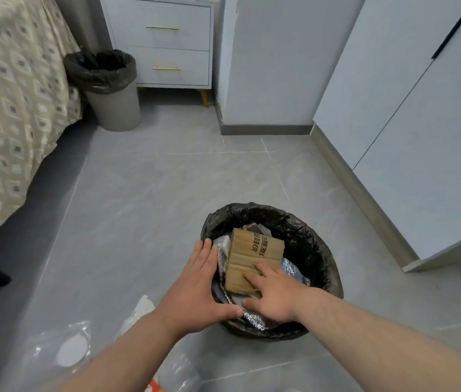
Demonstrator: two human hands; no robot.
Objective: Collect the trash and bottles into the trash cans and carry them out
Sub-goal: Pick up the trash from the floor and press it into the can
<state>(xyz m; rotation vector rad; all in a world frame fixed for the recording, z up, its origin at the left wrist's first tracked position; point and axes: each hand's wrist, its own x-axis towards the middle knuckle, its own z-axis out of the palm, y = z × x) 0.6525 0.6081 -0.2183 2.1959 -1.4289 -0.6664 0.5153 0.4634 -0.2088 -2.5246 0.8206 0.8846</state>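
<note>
— Where are the hands?
— Both over the near trash can [317,239], lined with a black bag. The left hand [195,290] lies flat on its left rim, fingers spread, gripping nothing. The right hand [273,295] presses open-palmed on a folded cardboard piece [254,256] inside.
— Other trash?
— Clear plastic packaging [62,349] on the floor, near left. A second lined trash can [110,89] stands far left, beside the nightstand [164,41] and bed [5,108].

Two bare forearms end in a bare left hand [195,290] and right hand [273,298], without sleeves, rings or watch.
</note>
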